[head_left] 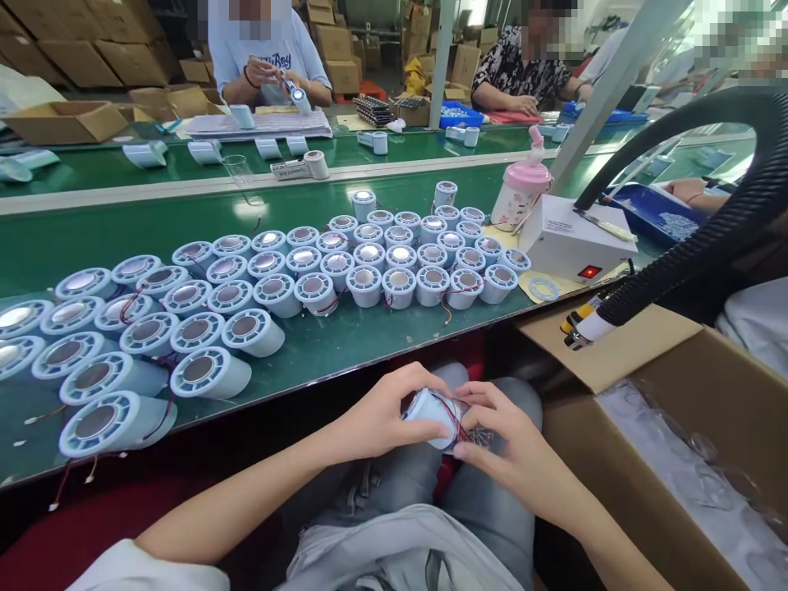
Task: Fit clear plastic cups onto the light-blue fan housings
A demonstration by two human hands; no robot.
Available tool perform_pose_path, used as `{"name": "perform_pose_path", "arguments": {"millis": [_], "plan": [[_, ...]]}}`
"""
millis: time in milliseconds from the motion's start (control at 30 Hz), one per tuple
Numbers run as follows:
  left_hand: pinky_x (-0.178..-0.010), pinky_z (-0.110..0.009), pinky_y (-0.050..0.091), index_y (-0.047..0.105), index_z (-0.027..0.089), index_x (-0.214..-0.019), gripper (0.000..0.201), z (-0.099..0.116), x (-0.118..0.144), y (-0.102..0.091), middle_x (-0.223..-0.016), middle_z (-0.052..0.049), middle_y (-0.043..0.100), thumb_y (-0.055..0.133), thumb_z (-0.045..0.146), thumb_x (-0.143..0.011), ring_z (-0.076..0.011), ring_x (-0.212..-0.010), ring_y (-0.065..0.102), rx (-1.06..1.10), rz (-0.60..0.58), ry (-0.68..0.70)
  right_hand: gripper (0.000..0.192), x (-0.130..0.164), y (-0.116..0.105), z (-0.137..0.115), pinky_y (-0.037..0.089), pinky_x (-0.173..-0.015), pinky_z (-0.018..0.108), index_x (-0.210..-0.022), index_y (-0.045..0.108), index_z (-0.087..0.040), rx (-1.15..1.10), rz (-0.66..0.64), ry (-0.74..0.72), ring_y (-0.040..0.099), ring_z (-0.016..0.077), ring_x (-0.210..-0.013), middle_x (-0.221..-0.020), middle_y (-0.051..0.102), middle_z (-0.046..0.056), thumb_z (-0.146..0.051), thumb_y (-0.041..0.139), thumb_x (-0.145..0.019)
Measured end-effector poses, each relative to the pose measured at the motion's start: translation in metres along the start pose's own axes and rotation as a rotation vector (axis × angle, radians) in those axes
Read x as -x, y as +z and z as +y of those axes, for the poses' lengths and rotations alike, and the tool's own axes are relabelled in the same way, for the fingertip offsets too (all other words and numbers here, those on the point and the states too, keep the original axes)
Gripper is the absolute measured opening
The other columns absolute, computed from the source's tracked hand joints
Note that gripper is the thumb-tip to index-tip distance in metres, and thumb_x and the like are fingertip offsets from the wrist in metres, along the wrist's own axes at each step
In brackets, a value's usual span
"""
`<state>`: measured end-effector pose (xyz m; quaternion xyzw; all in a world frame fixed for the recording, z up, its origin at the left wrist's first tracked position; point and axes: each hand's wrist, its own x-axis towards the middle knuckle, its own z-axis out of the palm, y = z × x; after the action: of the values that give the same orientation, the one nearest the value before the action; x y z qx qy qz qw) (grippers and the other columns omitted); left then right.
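Below green bench (345, 345), both hands (seemingly) grip 1 wired housing (431, 408).

Bare forearms, white sleeve, grey-blue jeans.

Blue lettering on a co-worker's white T-shirt (271, 59) seems to end in "Rey".

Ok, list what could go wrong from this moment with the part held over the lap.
1. The left hand and right hand hold the small white housing over the lap, off the green table; if it slips, it likely falls to the floor.
2. The thin red wires run under the fingers and could get pinched or pulled loose.
3. The finished units lie close to the table edge with wires trailing; a sleeve or elbow might snag one.
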<state>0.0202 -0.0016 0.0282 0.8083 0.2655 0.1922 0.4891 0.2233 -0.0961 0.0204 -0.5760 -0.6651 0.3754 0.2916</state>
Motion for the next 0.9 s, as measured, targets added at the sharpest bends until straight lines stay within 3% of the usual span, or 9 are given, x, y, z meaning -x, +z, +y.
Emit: {"name": "perform_pose_path", "arguments": {"millis": [133, 233, 333, 433, 533, 667, 767, 900], "plan": [[-0.088, -0.037, 0.048, 0.069, 0.023, -0.109, 0.058, -0.015, 0.001, 0.006, -0.105, -0.008, 0.053, 0.085, 0.046, -0.058, -0.0233, -0.099, 0.055, -0.037, 0.038, 0.051, 0.028, 0.001, 0.002, -0.001, 0.051, -0.080, 0.033, -0.069, 0.062, -0.019, -0.165, 0.075, 0.062, 0.059, 0.0232, -0.100, -0.108, 0.054, 0.009, -0.036, 0.054, -0.090], [-0.098, -0.044, 0.045, 0.068, 0.024, -0.115, 0.065, -0.023, 0.002, 0.009, -0.124, -0.012, 0.047, 0.087, 0.044, -0.055, -0.0283, -0.112, 0.052, -0.038, -0.022, 0.092, 0.035, -0.001, 0.004, 0.004, 0.053, -0.067, 0.028, -0.061, 0.060, -0.018, -0.366, 0.151, 0.133, 0.061, 0.0226, -0.093, -0.104, 0.054, 0.010, -0.044, 0.061, -0.085], [-0.101, -0.044, 0.044, 0.061, 0.028, -0.125, 0.069, -0.023, 0.004, 0.011, -0.135, -0.013, 0.048, 0.085, 0.038, -0.061, -0.0312, -0.123, 0.049, 0.079, -0.105, 0.078, 0.039, -0.002, 0.002, 0.010, 0.056, -0.069, 0.030, -0.055, 0.059, -0.017, -0.606, 0.199, 0.210, 0.062, 0.0259, -0.098, -0.101, 0.057, 0.009, -0.047, 0.074, -0.074], [-0.088, -0.037, 0.052, 0.055, 0.027, -0.131, 0.068, -0.018, 0.005, 0.013, -0.125, -0.010, 0.059, 0.081, 0.033, -0.068, -0.0266, -0.112, 0.059, 0.289, -0.137, -0.030, 0.033, -0.002, 0.001, 0.015, 0.059, -0.073, 0.035, -0.061, 0.066, -0.018, -0.777, 0.206, 0.235, 0.063, 0.0291, -0.104, -0.107, 0.062, 0.010, -0.046, 0.076, -0.074], [-0.085, -0.034, 0.054, 0.052, 0.023, -0.131, 0.070, -0.014, 0.006, 0.014, -0.121, -0.010, 0.061, 0.081, 0.029, -0.068, -0.0217, -0.101, 0.063, 0.476, -0.113, -0.149, 0.020, 0.003, 0.001, 0.016, 0.056, -0.089, 0.042, -0.087, 0.074, -0.025, -0.618, 0.153, 0.059, 0.059, 0.0310, -0.116, -0.122, 0.064, 0.009, -0.037, 0.080, -0.072], [-0.080, -0.032, 0.054, 0.050, 0.022, -0.132, 0.071, -0.013, 0.008, 0.013, -0.118, -0.009, 0.064, 0.080, 0.031, -0.069, -0.0194, -0.093, 0.065, 0.529, -0.102, -0.206, 0.037, 0.012, 0.004, 0.017, 0.047, -0.103, 0.044, -0.108, 0.070, -0.030, -0.146, 0.182, -0.165, 0.056, 0.0287, -0.123, -0.131, 0.062, 0.006, -0.019, 0.078, -0.074], [-0.080, -0.033, 0.054, 0.050, 0.024, -0.135, 0.074, -0.010, 0.009, 0.012, -0.120, -0.010, 0.063, 0.081, 0.033, -0.069, -0.0211, -0.094, 0.065, 0.475, -0.119, -0.167, 0.034, 0.017, 0.003, 0.019, 0.048, -0.103, 0.042, -0.109, 0.066, -0.028, -0.124, 0.176, -0.175, 0.056, 0.0282, -0.123, -0.129, 0.063, 0.007, -0.022, 0.076, -0.077], [-0.095, -0.037, 0.050, 0.053, 0.027, -0.134, 0.072, -0.005, 0.010, 0.009, -0.135, -0.010, 0.056, 0.082, 0.027, -0.068, -0.0266, -0.115, 0.059, 0.442, -0.113, -0.043, 0.036, 0.019, 0.000, 0.021, 0.054, -0.096, 0.038, -0.112, 0.061, -0.026, -0.266, 0.104, -0.063, 0.058, 0.0284, -0.120, -0.129, 0.062, 0.008, -0.028, 0.075, -0.079]]}}
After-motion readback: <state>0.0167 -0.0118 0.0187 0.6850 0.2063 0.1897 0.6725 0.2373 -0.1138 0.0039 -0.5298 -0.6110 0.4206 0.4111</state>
